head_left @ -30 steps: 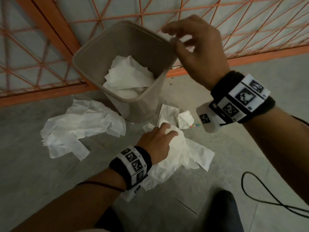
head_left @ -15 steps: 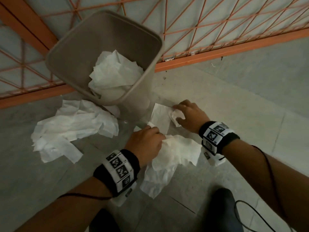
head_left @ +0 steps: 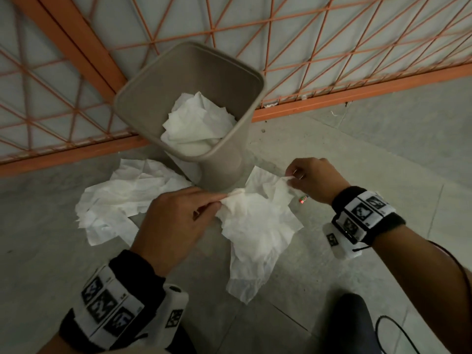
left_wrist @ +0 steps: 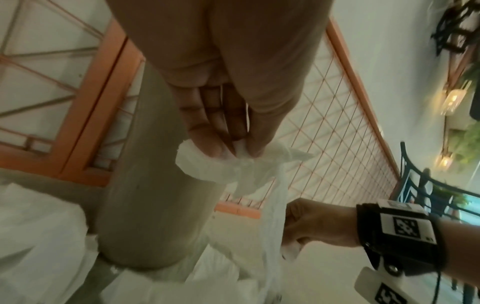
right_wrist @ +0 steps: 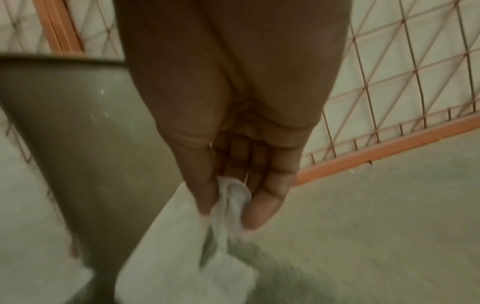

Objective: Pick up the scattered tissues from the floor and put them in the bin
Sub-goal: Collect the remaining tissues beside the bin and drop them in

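Observation:
A beige bin stands against the orange fence, with white tissues piled inside. My left hand pinches the top of a large crumpled tissue in front of the bin; the tissue hangs down from the fingertips in the left wrist view. My right hand pinches a smaller tissue just right of the bin, gripped between thumb and fingers. More tissues lie spread on the floor left of the bin.
An orange wire-mesh fence with a low rail runs behind the bin. A dark shoe and a black cable are at the bottom right. A small coloured scrap lies by my right hand. Grey tiled floor stretches to the right.
My right hand came down from the bin rim to the floor and took hold of the small tissue. My left hand has lifted the large tissue off the floor.

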Demonstrator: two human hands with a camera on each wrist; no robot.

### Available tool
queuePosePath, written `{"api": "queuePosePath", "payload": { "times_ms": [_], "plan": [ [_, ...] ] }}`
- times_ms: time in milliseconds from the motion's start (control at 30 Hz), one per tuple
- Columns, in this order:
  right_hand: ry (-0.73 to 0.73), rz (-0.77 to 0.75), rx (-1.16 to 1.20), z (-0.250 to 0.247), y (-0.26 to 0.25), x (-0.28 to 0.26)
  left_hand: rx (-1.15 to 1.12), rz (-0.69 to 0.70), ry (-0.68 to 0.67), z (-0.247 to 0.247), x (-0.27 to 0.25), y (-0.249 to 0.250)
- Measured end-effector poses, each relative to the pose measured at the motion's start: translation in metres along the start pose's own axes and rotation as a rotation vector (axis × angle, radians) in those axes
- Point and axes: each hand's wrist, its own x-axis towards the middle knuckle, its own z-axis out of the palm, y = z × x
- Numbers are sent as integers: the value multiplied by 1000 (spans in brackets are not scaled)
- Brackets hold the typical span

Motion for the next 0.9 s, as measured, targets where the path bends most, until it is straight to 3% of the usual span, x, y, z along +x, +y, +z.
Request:
{"api": "queuePosePath", "payload": {
  "times_ms": [300,400,533,633,733,900],
  "plan": [
    [-253,-245,240,-95,-99,-39,-77,90,325,-94,22,30],
    [-165,-375,319,-122,-137,-39,-35,89,450,-121,44,30],
    [77,-436,370,-145,-173,-30,166,157,558,-129,78,31],
    [256,-445,390,-151,-192,-14,240,167,513,-118,99,25],
    [414,-436,300,-150,-205,6,368,110,362,-104,106,17],
    [488,-408,95,-134,-220,29,508,95,79,-89,91,-3]
  ]
}}
